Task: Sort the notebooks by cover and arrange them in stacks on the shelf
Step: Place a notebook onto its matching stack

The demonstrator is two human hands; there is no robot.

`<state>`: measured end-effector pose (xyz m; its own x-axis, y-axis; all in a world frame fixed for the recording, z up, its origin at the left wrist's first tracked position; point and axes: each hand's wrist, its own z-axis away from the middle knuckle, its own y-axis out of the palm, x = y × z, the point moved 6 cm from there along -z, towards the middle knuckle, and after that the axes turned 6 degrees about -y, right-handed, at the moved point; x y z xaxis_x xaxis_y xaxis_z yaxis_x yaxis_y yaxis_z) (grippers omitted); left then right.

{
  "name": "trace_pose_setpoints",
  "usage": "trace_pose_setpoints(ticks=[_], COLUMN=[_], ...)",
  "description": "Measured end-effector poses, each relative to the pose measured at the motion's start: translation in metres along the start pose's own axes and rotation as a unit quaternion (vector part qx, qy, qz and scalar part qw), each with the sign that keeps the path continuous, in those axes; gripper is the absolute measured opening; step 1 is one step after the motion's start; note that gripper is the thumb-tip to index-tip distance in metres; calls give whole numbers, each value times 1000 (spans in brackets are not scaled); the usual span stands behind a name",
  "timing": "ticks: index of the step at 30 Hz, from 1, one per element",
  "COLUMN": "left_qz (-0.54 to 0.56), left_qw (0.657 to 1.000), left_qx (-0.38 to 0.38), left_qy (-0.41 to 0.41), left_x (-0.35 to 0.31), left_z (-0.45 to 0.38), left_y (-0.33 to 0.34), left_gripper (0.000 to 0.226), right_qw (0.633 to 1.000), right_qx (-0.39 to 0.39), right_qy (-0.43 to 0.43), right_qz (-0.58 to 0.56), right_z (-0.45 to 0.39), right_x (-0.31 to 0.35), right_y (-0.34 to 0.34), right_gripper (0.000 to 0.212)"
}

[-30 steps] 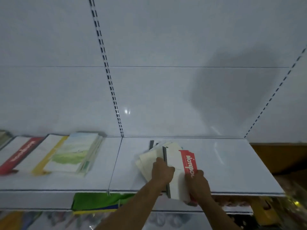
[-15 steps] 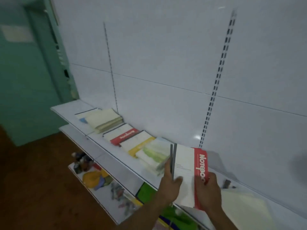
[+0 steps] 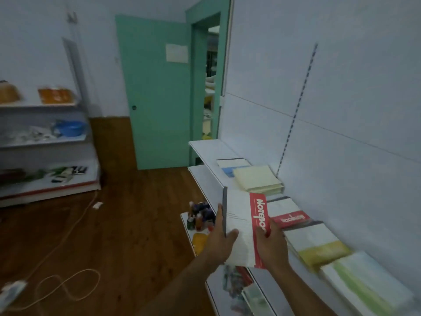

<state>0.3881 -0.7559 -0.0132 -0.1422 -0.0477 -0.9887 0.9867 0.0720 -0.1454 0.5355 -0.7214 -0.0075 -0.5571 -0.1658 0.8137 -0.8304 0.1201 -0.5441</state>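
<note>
Both hands hold a white notebook with a red strip (image 3: pixel 243 222) in the air, just left of the white shelf (image 3: pixel 205 147). My left hand (image 3: pixel 222 238) grips its dark spine edge, thumb on the cover. My right hand (image 3: pixel 270 241) grips the red side. On the shelf lie sorted stacks: a blue-and-white stack (image 3: pixel 230 166), a cream stack (image 3: pixel 256 179), a red-strip stack (image 3: pixel 288 213) directly right of the held notebook, a yellow-strip stack (image 3: pixel 319 245) and a green-cover stack (image 3: pixel 364 281).
A lower shelf (image 3: pixel 198 176) carries small bottles (image 3: pixel 200 215) and colourful goods. A green door (image 3: pixel 157 94) stands open ahead. Another shelving unit (image 3: pixel 43 142) lines the left wall. A cable (image 3: pixel 68 236) trails over the wooden floor.
My view has swung left along the shelf. The held notebook has travelled left past the green and yellow stacks and is now beside the red-strip stack.
</note>
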Motion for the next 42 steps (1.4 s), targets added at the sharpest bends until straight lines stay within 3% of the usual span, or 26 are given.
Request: trace_pose_setpoints(ticks=[6, 13, 22, 26, 29, 33, 37, 40, 42], left_qz=[-14, 34, -3, -12, -29, -87, -184, -222, -251], left_qw=[997, 990, 989, 989, 990, 988, 954, 932, 917], left_qx=[-63, -106, -116, -101, -52, 83, 235, 288, 309], left_qy=[-35, -89, -90, -105, -126, -93, -25, 1, 18], left_x=[19, 43, 16, 15, 18, 20, 22, 34, 46], left_z=[-35, -96, -217, -276, -321, -366, -381, -386, -388], left_y=[-101, -142, -130, -106, -72, -2, 65, 93, 106], left_gripper=[75, 86, 83, 64, 50, 41, 48, 50, 46], right_qw=[997, 993, 996, 999, 997, 978, 948, 919, 902], right_qx=[67, 95, 74, 11, -68, -168, -241, -286, -285], right_qy=[-42, -66, -38, -1, 30, 124, 207, 271, 316], right_qz=[-3, -18, -37, -32, -22, 12, -23, 30, 65], right_z=[-49, -113, -236, -274, -292, -293, -270, -246, -234], right_x=[39, 46, 26, 4, -30, -85, -121, -140, -151], right_y=[107, 172, 178, 156, 131, 86, 44, 40, 43], right_gripper=[35, 30, 31, 32, 38, 46, 40, 25, 34])
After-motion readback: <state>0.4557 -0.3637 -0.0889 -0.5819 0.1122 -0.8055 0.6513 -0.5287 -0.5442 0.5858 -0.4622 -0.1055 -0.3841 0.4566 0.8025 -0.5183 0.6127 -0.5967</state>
